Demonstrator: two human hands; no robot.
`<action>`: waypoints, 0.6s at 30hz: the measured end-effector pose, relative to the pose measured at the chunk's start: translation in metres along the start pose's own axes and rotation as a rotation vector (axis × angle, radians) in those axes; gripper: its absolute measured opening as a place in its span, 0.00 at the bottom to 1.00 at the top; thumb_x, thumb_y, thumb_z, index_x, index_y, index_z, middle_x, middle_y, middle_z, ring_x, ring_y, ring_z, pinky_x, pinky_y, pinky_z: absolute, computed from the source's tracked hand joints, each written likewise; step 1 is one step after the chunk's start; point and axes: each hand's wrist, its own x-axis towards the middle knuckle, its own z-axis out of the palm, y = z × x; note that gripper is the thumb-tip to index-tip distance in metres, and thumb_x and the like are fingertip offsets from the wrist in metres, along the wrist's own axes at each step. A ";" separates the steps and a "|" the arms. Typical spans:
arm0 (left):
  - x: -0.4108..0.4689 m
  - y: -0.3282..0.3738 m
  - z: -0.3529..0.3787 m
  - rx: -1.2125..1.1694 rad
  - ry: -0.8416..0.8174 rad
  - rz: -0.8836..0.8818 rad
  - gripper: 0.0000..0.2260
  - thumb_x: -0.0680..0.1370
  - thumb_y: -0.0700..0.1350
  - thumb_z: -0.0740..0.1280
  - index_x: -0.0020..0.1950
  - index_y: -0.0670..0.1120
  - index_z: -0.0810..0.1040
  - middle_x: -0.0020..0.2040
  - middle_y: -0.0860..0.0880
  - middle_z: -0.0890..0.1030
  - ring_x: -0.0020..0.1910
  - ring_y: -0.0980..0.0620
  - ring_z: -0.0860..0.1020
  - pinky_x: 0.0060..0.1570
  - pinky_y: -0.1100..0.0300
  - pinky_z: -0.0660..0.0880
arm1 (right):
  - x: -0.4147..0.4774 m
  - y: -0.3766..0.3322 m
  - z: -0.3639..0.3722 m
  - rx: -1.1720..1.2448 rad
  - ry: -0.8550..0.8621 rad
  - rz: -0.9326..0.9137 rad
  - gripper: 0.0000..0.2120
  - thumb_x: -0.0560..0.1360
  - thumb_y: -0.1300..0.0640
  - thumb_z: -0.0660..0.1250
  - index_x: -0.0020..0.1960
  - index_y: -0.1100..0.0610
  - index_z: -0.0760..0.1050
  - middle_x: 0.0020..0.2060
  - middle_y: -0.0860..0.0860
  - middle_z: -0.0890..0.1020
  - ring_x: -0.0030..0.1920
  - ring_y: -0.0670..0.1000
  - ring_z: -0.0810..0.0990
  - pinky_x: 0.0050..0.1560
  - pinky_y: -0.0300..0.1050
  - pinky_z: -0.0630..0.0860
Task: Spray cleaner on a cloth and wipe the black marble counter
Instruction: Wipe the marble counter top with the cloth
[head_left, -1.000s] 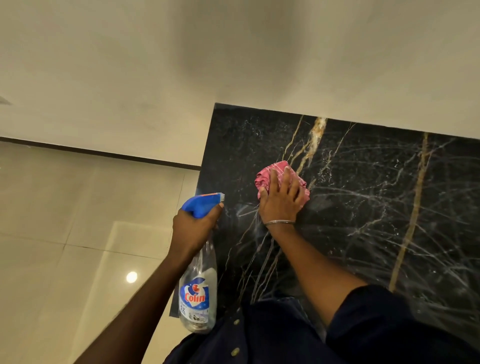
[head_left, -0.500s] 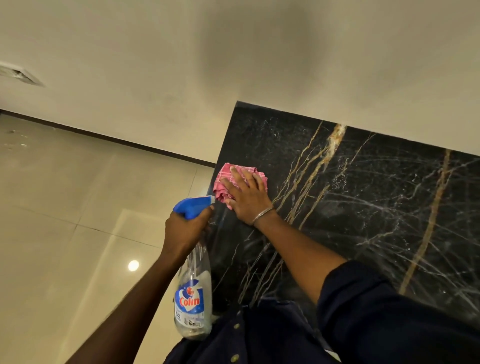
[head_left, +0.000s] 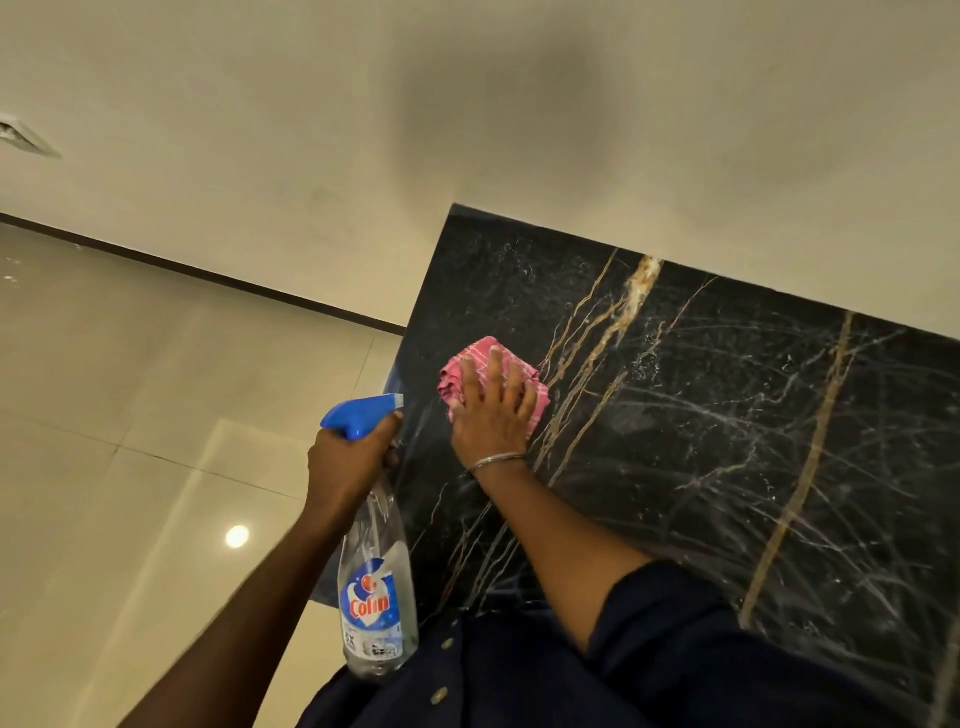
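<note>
Filling the far side of the view, a pale wall (head_left: 467, 130) runs down to a glossy tiled floor (head_left: 130, 441) on the left. A dark skirting strip (head_left: 208, 273) lies between them, and a round spot of light (head_left: 237, 536) is reflected in the tiles. On the right, the black marble counter (head_left: 753, 415) meets the wall at its far edge. Its surface is crossed by gold and white veins and dotted with fine pale specks, thickest toward the far left corner. A dark buttoned shirt (head_left: 519, 675) and its sleeve (head_left: 701, 623) cover part of the counter's near edge.

The spray bottle (head_left: 376, 597) is clear plastic with a blue and red label and a blue trigger head (head_left: 358, 415). It is held just beside the counter's left edge, head far and base near. The left hand (head_left: 345, 460) grips its neck, curled round it right under the trigger head, with the nozzle pointing right toward the counter.

The right hand (head_left: 493, 421) lies flat on the cloth (head_left: 451, 383), its fingers (head_left: 496, 374) straight and spread, pressing the cloth onto the counter near the left edge. The cloth is pink with thin white lines and bunched into a wad. It shows past the fingertips and on both sides of the palm, with the rest hidden under the hand. A thin metal bangle (head_left: 496, 460) sits on the right wrist.
</note>
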 end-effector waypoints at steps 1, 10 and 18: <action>-0.002 0.000 0.000 0.004 0.001 0.006 0.14 0.78 0.50 0.69 0.48 0.38 0.79 0.36 0.42 0.81 0.31 0.54 0.78 0.32 0.69 0.71 | 0.006 -0.012 -0.002 -0.018 -0.023 -0.075 0.34 0.80 0.41 0.54 0.80 0.48 0.42 0.79 0.58 0.44 0.77 0.65 0.43 0.74 0.67 0.42; -0.014 -0.006 -0.005 -0.006 -0.077 0.000 0.16 0.80 0.50 0.66 0.48 0.36 0.78 0.38 0.38 0.81 0.37 0.45 0.79 0.42 0.57 0.74 | 0.027 -0.022 -0.010 -0.210 -0.133 -0.571 0.30 0.80 0.40 0.53 0.79 0.44 0.46 0.80 0.53 0.45 0.78 0.60 0.44 0.75 0.61 0.40; -0.016 -0.014 0.001 -0.025 -0.176 -0.032 0.16 0.80 0.51 0.66 0.50 0.36 0.78 0.33 0.41 0.81 0.30 0.53 0.80 0.40 0.60 0.73 | -0.017 0.098 -0.007 -0.121 -0.005 -0.515 0.27 0.78 0.44 0.51 0.77 0.44 0.56 0.79 0.53 0.55 0.78 0.59 0.54 0.75 0.61 0.48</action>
